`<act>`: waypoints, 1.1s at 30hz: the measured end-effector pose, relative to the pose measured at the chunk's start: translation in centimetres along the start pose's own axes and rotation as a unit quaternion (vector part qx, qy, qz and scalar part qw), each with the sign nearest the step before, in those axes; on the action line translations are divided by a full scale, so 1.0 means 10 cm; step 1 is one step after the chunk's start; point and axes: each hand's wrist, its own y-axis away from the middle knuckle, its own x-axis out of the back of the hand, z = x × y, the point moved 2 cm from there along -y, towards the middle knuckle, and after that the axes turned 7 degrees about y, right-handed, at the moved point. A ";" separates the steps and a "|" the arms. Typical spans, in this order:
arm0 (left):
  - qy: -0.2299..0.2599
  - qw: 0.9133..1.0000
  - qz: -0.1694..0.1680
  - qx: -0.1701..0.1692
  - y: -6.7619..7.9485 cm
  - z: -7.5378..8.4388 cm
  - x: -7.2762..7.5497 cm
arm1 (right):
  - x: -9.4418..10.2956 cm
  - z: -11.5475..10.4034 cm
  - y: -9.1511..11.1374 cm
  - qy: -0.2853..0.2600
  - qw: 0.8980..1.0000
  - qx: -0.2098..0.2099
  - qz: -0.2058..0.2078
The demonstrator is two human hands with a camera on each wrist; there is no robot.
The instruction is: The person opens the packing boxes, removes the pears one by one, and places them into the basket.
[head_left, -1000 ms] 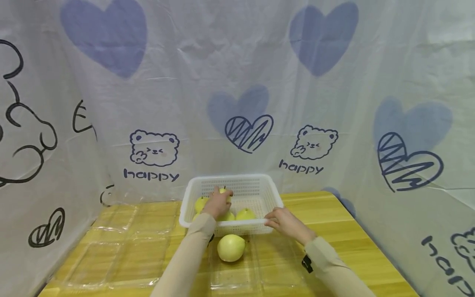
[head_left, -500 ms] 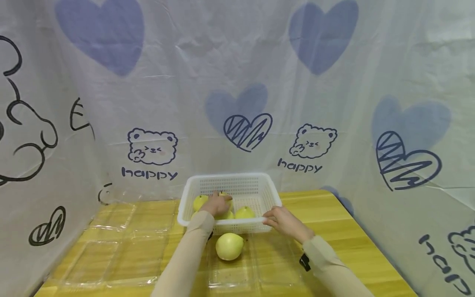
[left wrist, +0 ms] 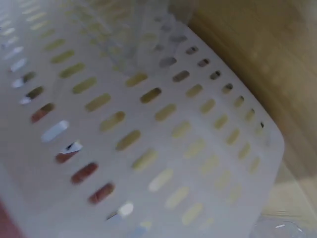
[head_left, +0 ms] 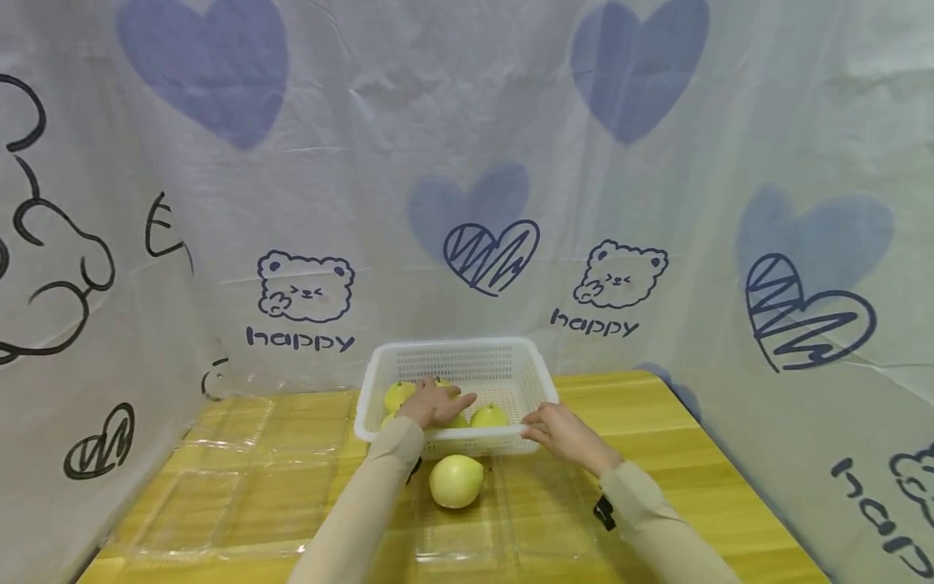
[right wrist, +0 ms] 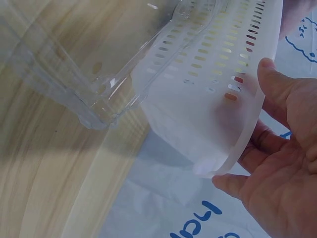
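Note:
A white slotted plastic basket point(head_left: 503, 349) stands at the back of the table with several yellow-green pears point(head_left: 490, 416) inside. My left hand point(head_left: 434, 404) is over the left part of the basket, fingers spread above the pears, thumb stretched to the right. How far its fingertips touch a pear is hidden. Pinching the front right rim, my right hand point(head_left: 569, 438) has its thumb and fingers on either side of the basket wall in the right wrist view. One larger pear point(head_left: 456, 482) lies in front of the basket. Only the slotted wall point(left wrist: 163, 144) fills the left wrist view.
Clear plastic trays with compartments point(head_left: 182, 511) lie on the wood-patterned table point(head_left: 679, 478), left and in front of the basket. A printed white curtain point(head_left: 409, 292) hangs close behind the basket and along both sides.
My left hand's fingers and thumb have spread apart over the pears, where they were closer round one before. The right hand keeps its hold on the rim. The front pear stays put.

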 end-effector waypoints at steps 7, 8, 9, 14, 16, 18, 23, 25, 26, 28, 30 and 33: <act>-0.008 0.994 0.063 -0.090 0.24 0.03 0.05 | -0.02 0.02 0.00 0.014 1.000 0.022 0.011; -0.007 0.992 0.078 -0.100 0.28 0.02 0.04 | -0.02 0.03 0.00 0.017 0.999 0.024 0.013; -0.009 0.989 0.097 -0.113 0.31 0.01 0.03 | -0.02 0.03 0.00 0.023 0.999 0.031 0.018; 0.002 0.967 0.195 -0.163 0.51 -0.04 0.03 | -0.03 0.01 -0.01 0.043 0.997 0.051 0.038; -0.005 0.955 0.230 -0.188 0.59 -0.06 0.03 | -0.05 0.00 0.01 0.043 0.997 0.039 0.044; -0.016 0.940 0.268 -0.210 0.65 -0.09 0.03 | -0.06 -0.01 0.01 0.048 0.997 0.025 0.058; -0.048 0.901 0.355 -0.246 0.77 -0.17 0.02 | -0.08 -0.05 0.06 0.066 0.992 -0.004 0.110; -0.055 0.894 0.373 -0.240 0.80 -0.22 0.03 | -0.07 -0.09 0.07 0.069 0.989 -0.009 0.134; -0.056 0.892 0.379 -0.238 0.82 -0.25 0.04 | -0.07 -0.12 0.06 0.073 0.987 -0.007 0.146; -0.058 0.892 0.387 -0.226 0.84 -0.30 0.06 | -0.07 -0.19 0.06 0.079 0.983 0.002 0.166; -0.061 0.889 0.397 -0.217 0.86 -0.35 0.07 | -0.08 -0.26 0.07 0.082 0.981 0.020 0.177; -0.062 0.883 0.414 -0.214 0.88 -0.43 0.09 | -0.11 -0.37 0.08 0.073 0.982 0.046 0.168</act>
